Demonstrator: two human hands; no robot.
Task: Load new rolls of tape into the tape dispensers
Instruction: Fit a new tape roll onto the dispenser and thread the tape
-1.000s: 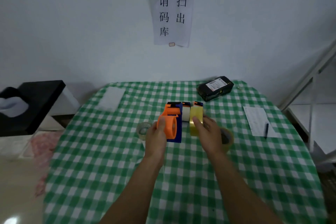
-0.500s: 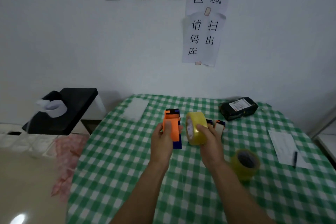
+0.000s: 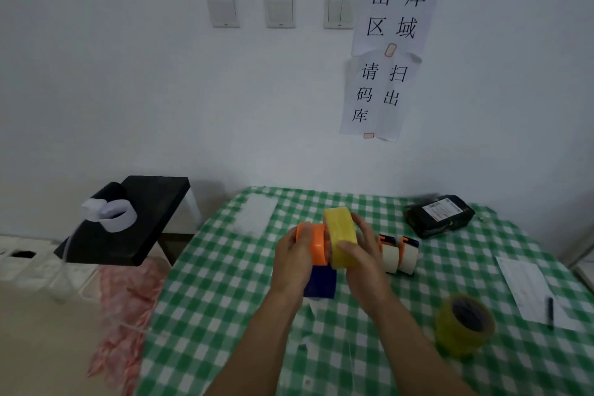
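Above the checked table [image 3: 225, 299], your left hand [image 3: 292, 264] grips the orange dispenser [image 3: 316, 244]; your right hand [image 3: 363, 264] holds the yellow tape roll [image 3: 340, 235] against it. Wall sign [image 3: 398, 10] behind the table: 快递出库区域, 请扫码出库.

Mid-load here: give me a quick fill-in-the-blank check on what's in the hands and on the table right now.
1. The right hand holds a ____ roll of packing tape beside the orange-and-blue plastic tape dispenser held in the left hand.
2. A spare olive-yellow tape roll lies on the green-and-white checked tablecloth by the person's ____ forearm.
3. The black pen rests on a white sheet of ____.
Missing words: yellow; right; paper.
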